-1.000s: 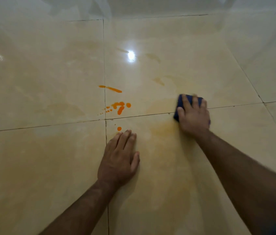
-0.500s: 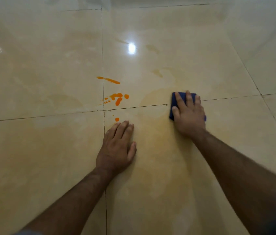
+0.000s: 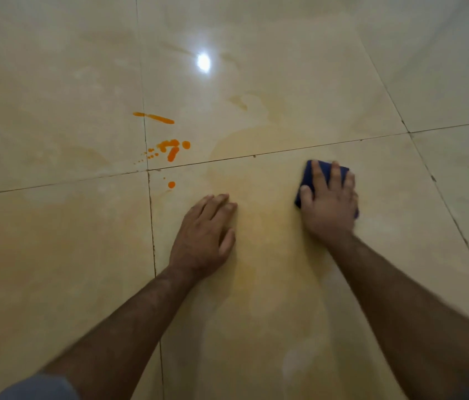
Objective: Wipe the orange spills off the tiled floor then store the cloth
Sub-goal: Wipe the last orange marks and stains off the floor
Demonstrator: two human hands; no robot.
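Note:
A folded dark blue cloth (image 3: 308, 176) lies flat on the beige tiled floor (image 3: 54, 255), and my right hand (image 3: 328, 203) presses on top of it, hiding most of it. My left hand (image 3: 204, 235) rests palm down on the floor to the left of it, fingers together, holding nothing. Orange spills sit beyond my left hand: a long streak (image 3: 155, 118), a cluster of blobs (image 3: 171, 148) and a single drop (image 3: 171, 185) just past my fingertips. A faint orange smear (image 3: 259, 223) stains the tile between my hands.
Dark grout lines (image 3: 149, 197) cross near the spills. A bright lamp reflection (image 3: 203, 62) glares on the glossy tile further out. Pale wiped streaks (image 3: 239, 102) mark the far tile.
My right hand has slid the cloth back toward me, from across the grout line onto the near tile. My left hand stays planted on the floor.

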